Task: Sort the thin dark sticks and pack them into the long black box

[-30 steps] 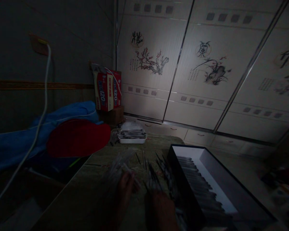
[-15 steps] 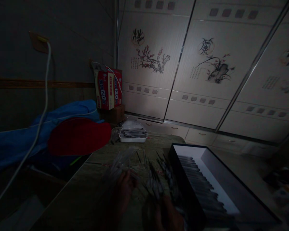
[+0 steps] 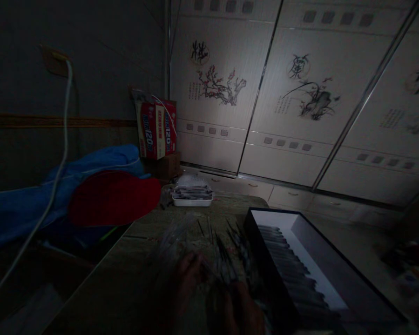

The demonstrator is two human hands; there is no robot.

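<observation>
The light is very dim. Fingers of my left hand (image 3: 187,274) are pinched together over the table; a faint clear strip shows at their tips, but I cannot make out what it is. Lower and to the right, my right hand (image 3: 244,307) is curled at the near end of a bunch of thin dark pointed sticks (image 3: 225,258); what lies within its fingers is hidden. A second bunch of similar sticks (image 3: 242,246) lies beside the box. Beyond my left hand is a loose heap of clear plastic sleeves (image 3: 174,237).
To the right stands a dark-rimmed open box (image 3: 314,242) with a row of slim dark packed pieces (image 3: 289,270). A white tray (image 3: 193,203) of thin pieces sits at the table's far end. Blue cloth (image 3: 101,158) and a red oval item (image 3: 115,197) lie left.
My left hand has moved slightly right and nearer the right hand, its fingertips now away from the plastic sleeves. The right hand has barely moved.
</observation>
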